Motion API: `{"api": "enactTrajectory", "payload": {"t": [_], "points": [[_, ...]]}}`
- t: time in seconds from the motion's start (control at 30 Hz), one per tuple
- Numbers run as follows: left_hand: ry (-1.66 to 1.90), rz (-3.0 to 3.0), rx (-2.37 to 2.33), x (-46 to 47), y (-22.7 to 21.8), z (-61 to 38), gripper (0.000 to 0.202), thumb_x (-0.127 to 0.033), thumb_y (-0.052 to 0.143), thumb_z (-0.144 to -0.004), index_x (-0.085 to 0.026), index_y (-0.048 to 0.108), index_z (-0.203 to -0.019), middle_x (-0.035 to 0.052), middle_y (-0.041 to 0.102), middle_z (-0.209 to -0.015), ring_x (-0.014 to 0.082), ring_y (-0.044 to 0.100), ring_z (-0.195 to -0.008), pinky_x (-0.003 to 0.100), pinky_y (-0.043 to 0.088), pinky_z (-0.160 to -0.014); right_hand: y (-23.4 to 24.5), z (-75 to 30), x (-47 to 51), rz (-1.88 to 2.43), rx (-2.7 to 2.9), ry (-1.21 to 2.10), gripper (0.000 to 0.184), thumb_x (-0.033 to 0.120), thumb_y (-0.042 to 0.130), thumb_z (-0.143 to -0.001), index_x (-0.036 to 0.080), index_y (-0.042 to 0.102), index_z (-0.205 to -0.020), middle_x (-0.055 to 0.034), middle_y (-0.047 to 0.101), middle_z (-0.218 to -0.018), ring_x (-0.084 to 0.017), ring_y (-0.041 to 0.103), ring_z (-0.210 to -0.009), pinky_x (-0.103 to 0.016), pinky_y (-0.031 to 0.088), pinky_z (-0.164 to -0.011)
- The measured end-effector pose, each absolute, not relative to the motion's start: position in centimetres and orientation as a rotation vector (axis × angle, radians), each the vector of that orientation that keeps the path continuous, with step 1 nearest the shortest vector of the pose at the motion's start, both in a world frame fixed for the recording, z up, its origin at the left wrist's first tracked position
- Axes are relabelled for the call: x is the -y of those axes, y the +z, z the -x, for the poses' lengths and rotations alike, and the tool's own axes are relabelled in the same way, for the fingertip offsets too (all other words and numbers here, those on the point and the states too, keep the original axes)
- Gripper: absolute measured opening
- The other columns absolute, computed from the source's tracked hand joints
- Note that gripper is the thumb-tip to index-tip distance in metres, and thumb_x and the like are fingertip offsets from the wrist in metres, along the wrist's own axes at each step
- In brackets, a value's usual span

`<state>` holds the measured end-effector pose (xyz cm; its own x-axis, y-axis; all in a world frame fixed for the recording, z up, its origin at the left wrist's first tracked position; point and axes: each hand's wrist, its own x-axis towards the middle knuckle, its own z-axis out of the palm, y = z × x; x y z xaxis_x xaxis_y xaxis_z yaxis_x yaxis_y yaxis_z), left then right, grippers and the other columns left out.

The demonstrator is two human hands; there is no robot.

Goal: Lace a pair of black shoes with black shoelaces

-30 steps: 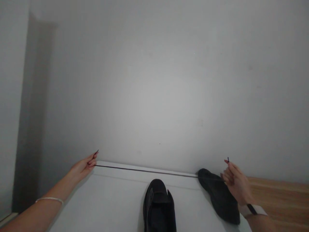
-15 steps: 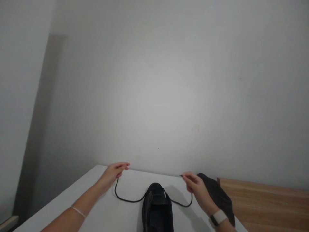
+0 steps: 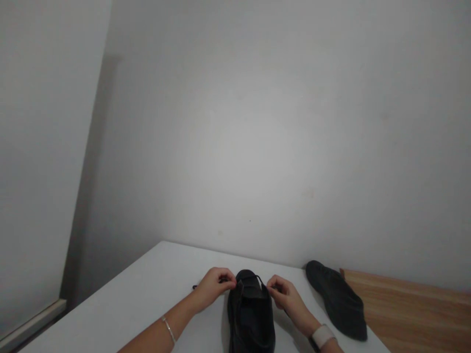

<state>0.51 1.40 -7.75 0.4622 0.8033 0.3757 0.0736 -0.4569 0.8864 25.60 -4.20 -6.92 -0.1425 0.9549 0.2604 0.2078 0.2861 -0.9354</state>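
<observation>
Black shoe [image 3: 253, 318] sitting on a white tabletop [image 3: 176, 264], left grip [image 3: 214, 288] and right grip [image 3: 288, 297] pinching the dark lace [image 3: 259, 278] on either side of it. Another dark shoe [image 3: 337, 301] lies off to the right near the wall [image 3: 257, 147], plus some wood-grain board [image 3: 415, 301] beyond. Bracelet [image 3: 168, 329] on the left wrist btw.
</observation>
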Motion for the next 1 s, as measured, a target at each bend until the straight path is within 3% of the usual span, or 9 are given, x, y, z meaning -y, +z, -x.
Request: {"api": "enactTrajectory", "payload": {"t": [0.3, 0.67, 1.0], "points": [[1.108, -1.902, -0.781, -0.8, -7.4, -0.8, 0.017, -0.029, 0.066, -0.070, -0.013, 0.069, -0.072, 0.0046, 0.067, -0.070, 0.0181, 0.058, -0.070, 0.028, 0.041, -0.066, -7.9, -25.6, 4.1, 0.992, 1.535, 1.097, 0.042, 0.056, 0.068, -0.069, 0.020, 0.047, -0.070, 0.0099, 0.033, -0.053, -0.004, 0.025, -0.041, -0.021, 0.016, -0.041], [1.251, -2.150, -0.838, 0.3, -6.4, -0.6, 0.012, -0.027, 0.066, -0.074, -0.017, 0.072, -0.071, 0.0055, 0.065, -0.078, 0.0194, 0.056, -0.080, 0.028, 0.040, -0.074, -7.9, -25.3, 4.5, 0.963, 1.505, 1.045, 0.037, 0.053, 0.066, -0.073, 0.019, 0.050, -0.072, 0.0081, 0.041, -0.053, -0.008, 0.037, -0.042, -0.021, 0.030, -0.041], [1.208, -2.030, -0.906, -0.6, -7.3, -0.9, 0.012, -0.025, 0.067, -0.070, -0.015, 0.074, -0.071, 0.0019, 0.062, -0.066, 0.0138, 0.049, -0.063, 0.024, 0.035, -0.059, -8.4, -25.0, 4.1, 0.977, 1.564, 1.070, 0.041, 0.058, 0.062, -0.074, 0.020, 0.048, -0.073, 0.0084, 0.042, -0.052, -0.007, 0.040, -0.041, -0.019, 0.031, -0.039]]}}
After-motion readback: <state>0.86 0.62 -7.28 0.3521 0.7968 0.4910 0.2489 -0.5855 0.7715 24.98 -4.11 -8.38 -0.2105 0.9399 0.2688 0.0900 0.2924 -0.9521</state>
